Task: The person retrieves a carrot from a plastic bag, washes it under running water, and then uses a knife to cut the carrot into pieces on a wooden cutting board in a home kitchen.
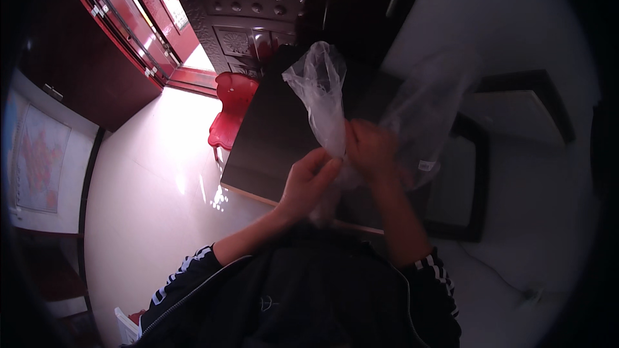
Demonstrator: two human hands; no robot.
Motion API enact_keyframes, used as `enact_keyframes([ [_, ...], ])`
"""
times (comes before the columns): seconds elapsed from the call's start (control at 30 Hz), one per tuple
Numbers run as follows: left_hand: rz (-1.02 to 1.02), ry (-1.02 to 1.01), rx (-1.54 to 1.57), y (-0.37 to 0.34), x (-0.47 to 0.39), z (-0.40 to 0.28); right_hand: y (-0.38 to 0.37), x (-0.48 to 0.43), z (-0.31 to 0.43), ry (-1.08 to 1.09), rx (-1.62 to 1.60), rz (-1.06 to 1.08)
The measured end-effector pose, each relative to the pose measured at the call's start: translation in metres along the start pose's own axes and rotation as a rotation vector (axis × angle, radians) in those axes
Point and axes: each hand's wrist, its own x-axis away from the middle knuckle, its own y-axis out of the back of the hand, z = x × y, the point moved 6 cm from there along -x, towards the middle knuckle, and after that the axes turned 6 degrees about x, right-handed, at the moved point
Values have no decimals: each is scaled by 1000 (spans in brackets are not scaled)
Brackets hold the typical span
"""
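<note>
Clear plastic film or bag [325,101] rises in a gathered bunch above both hands, over a dark table. My left hand [309,179] pinches the gathered plastic between thumb and fingers at its narrow part. Right beside it, my right hand [370,147] is closed around the plastic and slightly blurred. A wider sheet of clear plastic [423,111] spreads to the right of my right hand and bears a small white label. Some of the plastic hangs below the hands towards my dark jacket. Whether it is all one piece, I cannot tell.
The dark tabletop [261,145] lies under the hands. A red chair [232,111] stands at its left edge. Dark-framed panels [478,179] are at the right by the wall. A carved dark door [261,14] is ahead, and a cable [493,270] runs at the lower right.
</note>
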Motion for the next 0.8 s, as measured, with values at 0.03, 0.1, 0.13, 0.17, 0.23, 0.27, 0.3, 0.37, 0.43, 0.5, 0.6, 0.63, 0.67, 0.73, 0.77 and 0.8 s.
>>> enact_keyframes([
  [0.03, -7, 0, 7, 0, 0, 0, -2, -1, -1, -1, 2, 6],
  [0.1, -66, 60, -100, 0, 5, -9, -7, -2, -8, -14, 14, 15],
  [0.13, -97, 89, -154, 1, 8, -11, -20, 4, -41, -348, -112, 74],
  [0.17, -81, 28, -139, -2, 16, -14, -28, 18, -84, -688, -227, 116],
  [0.23, -82, -108, -126, 4, 36, -22, 10, 12, -136, -307, 185, -189],
  [0.27, -151, -116, -69, 7, 34, -19, 29, 11, -153, -268, 251, -282],
  [0.3, -142, -97, -42, 16, 29, -12, 29, 15, -158, -541, -17, -221],
  [0.37, -107, -65, 17, 34, 7, -11, 40, -1, -142, -584, -224, -201],
  [0.43, -86, -150, 67, 38, -6, -36, 55, -17, -133, -617, -436, -202],
  [0.5, -47, -297, 10, 48, -17, -61, 59, -22, -123, -650, -662, -173],
  [0.6, -80, -249, -26, 81, -25, -54, 59, -6, -87, -569, -652, 112],
  [0.63, -73, -204, -63, 95, -25, -45, 52, 10, -71, -543, -562, 309],
  [0.67, -76, -156, -102, 105, -22, -40, 44, 26, -56, -508, -473, 509],
  [0.73, -27, -73, -146, 102, -17, -36, 31, 46, -41, -331, -348, 905],
  [0.77, -12, -36, -176, 103, -12, -37, 24, 53, -30, -166, -339, 1099],
  [0.8, 27, -127, -144, 105, -10, -34, 21, 53, -29, -179, -318, 1109],
])
